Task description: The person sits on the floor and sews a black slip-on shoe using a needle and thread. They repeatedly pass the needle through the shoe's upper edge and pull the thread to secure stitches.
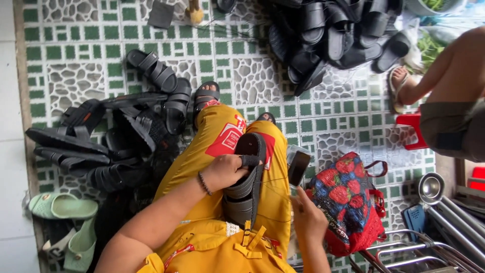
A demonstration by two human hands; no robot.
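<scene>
Left hand (225, 171) fingers clamp a black rubber strapped sandal (246, 182) on the lap; right hand (308, 218), beside the sandal, looks pinched on thread, likely mid-stitch; pulling it taut seems next.

A heap of black rubber sandals (116, 136) lies left on green-and-white patterned floor tiles (65, 55); a strawberry-print fabric bag (348, 202) sits right, near a red plastic stool (415, 131).

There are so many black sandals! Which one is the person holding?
The black sandal resting on the yellow lap, gripped by the left hand. The other black sandals lie on the tiled floor, in a heap and a pile, untouched.
</scene>
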